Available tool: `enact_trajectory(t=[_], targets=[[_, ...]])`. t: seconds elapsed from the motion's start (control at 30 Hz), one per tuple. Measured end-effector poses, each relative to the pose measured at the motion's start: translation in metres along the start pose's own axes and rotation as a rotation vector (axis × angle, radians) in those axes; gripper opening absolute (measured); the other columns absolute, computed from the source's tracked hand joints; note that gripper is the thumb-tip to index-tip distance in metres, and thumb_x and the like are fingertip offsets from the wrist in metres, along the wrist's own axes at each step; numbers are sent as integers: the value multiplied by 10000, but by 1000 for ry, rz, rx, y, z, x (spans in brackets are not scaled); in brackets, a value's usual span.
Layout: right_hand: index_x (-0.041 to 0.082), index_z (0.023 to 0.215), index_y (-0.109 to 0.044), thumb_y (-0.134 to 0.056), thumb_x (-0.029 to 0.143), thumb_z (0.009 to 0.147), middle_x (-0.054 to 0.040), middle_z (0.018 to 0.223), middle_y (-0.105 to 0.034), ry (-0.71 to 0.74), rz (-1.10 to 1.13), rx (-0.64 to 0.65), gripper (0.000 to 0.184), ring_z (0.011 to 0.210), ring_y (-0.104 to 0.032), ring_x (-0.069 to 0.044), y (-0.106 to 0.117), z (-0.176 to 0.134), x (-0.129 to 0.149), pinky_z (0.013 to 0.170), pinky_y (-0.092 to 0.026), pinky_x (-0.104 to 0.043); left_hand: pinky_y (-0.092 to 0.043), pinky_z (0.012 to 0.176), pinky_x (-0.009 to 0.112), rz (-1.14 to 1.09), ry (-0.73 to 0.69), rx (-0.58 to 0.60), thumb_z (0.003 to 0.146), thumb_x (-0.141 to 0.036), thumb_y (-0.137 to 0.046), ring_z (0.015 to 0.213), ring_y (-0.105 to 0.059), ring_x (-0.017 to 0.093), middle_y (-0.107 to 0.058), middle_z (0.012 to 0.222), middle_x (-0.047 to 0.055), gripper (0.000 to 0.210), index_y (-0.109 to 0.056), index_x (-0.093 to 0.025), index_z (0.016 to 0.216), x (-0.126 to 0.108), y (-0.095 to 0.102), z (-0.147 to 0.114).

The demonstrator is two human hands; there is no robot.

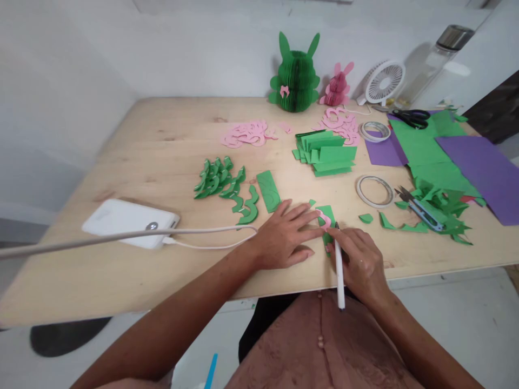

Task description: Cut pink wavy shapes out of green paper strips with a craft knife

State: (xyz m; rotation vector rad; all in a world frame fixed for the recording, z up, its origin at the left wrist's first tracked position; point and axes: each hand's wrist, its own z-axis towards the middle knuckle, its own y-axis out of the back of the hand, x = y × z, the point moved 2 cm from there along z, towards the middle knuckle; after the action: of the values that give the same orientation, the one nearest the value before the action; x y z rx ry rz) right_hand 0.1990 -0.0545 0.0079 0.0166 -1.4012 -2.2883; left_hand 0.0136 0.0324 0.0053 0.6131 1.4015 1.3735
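At the left of the table (pixel 162 116), a white power bank (pixel 117 216) lay with a white cable (pixel 211 247) running from it toward the left forearm. Next to the right came a cluster of scalloped green pieces (pixel 214 178), with a pile of pink cutouts (pixel 245 135) beyond it, then a green rectangle (pixel 266 186) bearing a faint curved mark, just ahead of the left hand (pixel 284 237). That hand rested low and flat, fingers spread, their tips reaching the small pink piece (pixel 324 219). The pink piece lay on a green strip (pixel 329 212) near the front edge, between the two hands, the strip showing above and below it. The right hand (pixel 363 265) had its index fingertip against the pink piece and its thumb near the strip's lower part, with a white pen (pixel 339 275) held among the fingers; exactly which of them pinched it could not be told, nor whether its dark end touched paper. The step in hand looked like settling the pink piece as a pattern for tracing. The next move, by that reading, called for firm left fingertips to stop it slipping while the right hand freed its index finger and brought the pen to the outline. Farther right lay a tape roll (pixel 381 205), then light-blue snips (pixel 424 213) on green scraps (pixel 446 197), and last a purple sheet (pixel 482 167).
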Motion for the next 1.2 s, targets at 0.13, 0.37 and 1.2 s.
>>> enact_trajectory(t=[0.13,0.37,1.2], targets=[[183,1226,-624,-529,104,896,-83,923,-723,4,-14,16,352,888,-642,-240,-1,0,0,756,-477,-365,-205,1132,619,-10,-1,6,954,-427,-508,1429,-314,359,-398,1542,86,463,-520,-279,1393,1,0,0],[178,1215,-610,-541,108,905,-78,931,-720,21,-45,38,326,886,-632,-234,-1,0,-1,752,-435,-358,-198,1137,620,-19,4,14,954,-415,-509,1439,-296,359,-387,1549,85,467,-511,-281,1401,1,0,-1],[143,1164,-622,-572,113,901,-78,900,-704,30,-64,10,269,851,-609,-221,1,3,2,737,-409,-344,-204,1137,621,-8,7,18,961,-412,-506,1435,-306,355,-391,1546,89,483,-489,-278,1424,1,-2,0]])
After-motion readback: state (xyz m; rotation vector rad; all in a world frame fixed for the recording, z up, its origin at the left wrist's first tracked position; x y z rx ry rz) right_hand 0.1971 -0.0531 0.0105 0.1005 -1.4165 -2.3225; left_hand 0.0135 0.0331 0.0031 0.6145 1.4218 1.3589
